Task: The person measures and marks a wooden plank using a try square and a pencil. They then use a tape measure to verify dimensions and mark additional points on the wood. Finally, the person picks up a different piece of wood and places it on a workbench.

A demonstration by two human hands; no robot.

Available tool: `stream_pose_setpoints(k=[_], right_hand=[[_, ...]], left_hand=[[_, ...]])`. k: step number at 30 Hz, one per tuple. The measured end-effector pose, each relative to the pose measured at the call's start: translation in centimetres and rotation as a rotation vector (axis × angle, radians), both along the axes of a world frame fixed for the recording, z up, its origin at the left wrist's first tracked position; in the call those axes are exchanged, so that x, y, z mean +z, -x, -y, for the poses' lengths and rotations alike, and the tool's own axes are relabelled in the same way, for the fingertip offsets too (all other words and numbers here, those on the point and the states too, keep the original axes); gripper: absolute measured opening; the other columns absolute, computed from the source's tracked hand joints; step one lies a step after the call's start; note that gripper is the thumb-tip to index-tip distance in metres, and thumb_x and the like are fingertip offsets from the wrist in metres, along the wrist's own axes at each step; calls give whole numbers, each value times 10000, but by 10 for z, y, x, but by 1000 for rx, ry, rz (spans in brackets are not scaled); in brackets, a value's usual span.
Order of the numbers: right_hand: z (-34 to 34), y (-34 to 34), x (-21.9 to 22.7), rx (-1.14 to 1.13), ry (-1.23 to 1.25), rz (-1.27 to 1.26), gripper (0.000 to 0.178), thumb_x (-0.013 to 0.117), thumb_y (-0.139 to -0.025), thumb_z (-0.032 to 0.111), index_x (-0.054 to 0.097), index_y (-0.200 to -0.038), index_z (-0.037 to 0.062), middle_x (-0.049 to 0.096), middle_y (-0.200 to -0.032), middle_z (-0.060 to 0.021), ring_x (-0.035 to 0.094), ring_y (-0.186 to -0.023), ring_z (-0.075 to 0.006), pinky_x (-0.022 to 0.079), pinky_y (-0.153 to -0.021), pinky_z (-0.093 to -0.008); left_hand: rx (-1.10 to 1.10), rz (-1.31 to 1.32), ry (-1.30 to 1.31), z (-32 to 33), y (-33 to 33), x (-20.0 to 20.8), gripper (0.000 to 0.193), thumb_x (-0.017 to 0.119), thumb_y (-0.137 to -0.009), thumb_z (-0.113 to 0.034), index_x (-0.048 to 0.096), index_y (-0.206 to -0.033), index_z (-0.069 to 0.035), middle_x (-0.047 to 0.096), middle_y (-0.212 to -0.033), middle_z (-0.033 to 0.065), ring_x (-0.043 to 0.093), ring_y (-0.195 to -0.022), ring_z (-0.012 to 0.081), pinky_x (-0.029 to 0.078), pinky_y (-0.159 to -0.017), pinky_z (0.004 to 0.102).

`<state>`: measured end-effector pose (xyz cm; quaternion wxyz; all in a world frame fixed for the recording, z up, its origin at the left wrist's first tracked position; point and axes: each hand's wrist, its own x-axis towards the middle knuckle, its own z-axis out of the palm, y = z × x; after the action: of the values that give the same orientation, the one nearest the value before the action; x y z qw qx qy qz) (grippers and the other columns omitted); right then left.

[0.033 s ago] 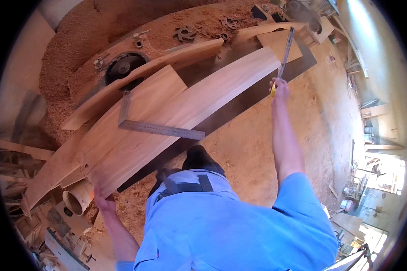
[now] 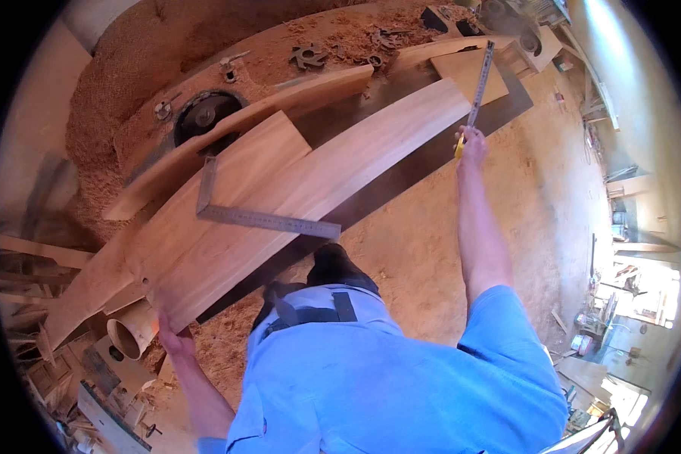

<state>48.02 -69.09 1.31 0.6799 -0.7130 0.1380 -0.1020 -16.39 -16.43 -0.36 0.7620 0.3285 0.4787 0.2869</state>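
Observation:
A long pale wooden board lies diagonally across a dark table in front of me. My left hand grips the board's near left end, its fingers partly hidden against the edge. Out by the far right end, my right hand is closed round a yellow tape measure. Its metal blade sticks out away from me, past the board's corner. A metal carpenter's square rests on the boards between my hands. Beside the long board lies a shorter wooden board.
A curved plank leans along the back, next to a round dark machine part. Sawdust and shavings cover the far side. An open pipe end sits near my left hand, with wood scraps below. Sawdust coats the floor.

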Motion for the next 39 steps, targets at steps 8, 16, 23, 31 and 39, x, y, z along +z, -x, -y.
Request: stream_pose_setpoints(k=[8,16,23,31,39], right_hand=[[78,-153,-43,114,-7,21,233,594,-882,117,726,-1002,-32,695,-905,-98,663,-778,-201,548,-692,-353],[104,-176,-39,238,48,-109,208,619,-922,172,672,-1037,7,657,-951,-71,635,-802,-200,521,-618,-357],[89,-159,-24,191,41,-169,213,606,-939,188,653,-1072,29,626,-899,-62,617,-746,-192,515,-597,-329],[92,-131,-14,169,-32,-158,211,613,-924,148,677,-1058,-3,652,-921,-76,644,-742,-198,527,-581,-332],[140,-127,-22,146,-44,-208,233,601,-923,143,670,-1081,-14,664,-938,-81,655,-764,-202,539,-621,-333]], left_hand=[[322,-208,-93,21,-26,11,453,562,-951,-165,518,-1378,-22,589,-1338,114,548,-1240,250,438,-1052,385],[448,-118,-170,39,-41,10,553,681,-886,-237,528,-1362,1,599,-1320,108,550,-1237,246,417,-1063,370],[520,-254,-253,28,-33,-16,484,718,-878,-315,627,-1230,4,638,-1219,80,576,-1141,197,436,-996,341],[551,-361,-201,38,-47,8,290,687,-880,-311,653,-999,-49,627,-981,39,582,-933,177,454,-846,352],[508,-334,-214,74,-19,5,362,652,-893,-274,636,-1158,-27,646,-1094,50,595,-1036,191,447,-917,339]])
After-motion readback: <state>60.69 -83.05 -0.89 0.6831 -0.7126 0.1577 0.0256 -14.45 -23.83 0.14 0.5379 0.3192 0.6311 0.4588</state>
